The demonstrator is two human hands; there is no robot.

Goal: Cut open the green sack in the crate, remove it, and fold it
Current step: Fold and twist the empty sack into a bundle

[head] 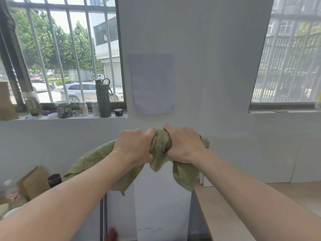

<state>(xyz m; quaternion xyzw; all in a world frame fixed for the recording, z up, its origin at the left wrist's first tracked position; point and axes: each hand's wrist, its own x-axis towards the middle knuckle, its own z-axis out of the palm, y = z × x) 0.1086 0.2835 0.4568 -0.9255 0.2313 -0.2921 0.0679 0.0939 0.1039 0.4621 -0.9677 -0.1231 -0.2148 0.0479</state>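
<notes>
The green sack (160,146) is a crumpled woven cloth held up in the air in front of a white wall. My left hand (134,145) grips its bunched top from the left. My right hand (184,145) grips the same bunch from the right, and the two fists nearly touch. Loose folds of the sack hang below both wrists and spread out to the left under my left forearm. No crate and no cutting tool are in view.
A wooden table (225,214) runs along the lower right. The window sill (69,117) at the left carries a dark green bottle (103,98), jars and small white bottles. A cardboard box (34,181) and a black-capped container (54,180) sit at lower left.
</notes>
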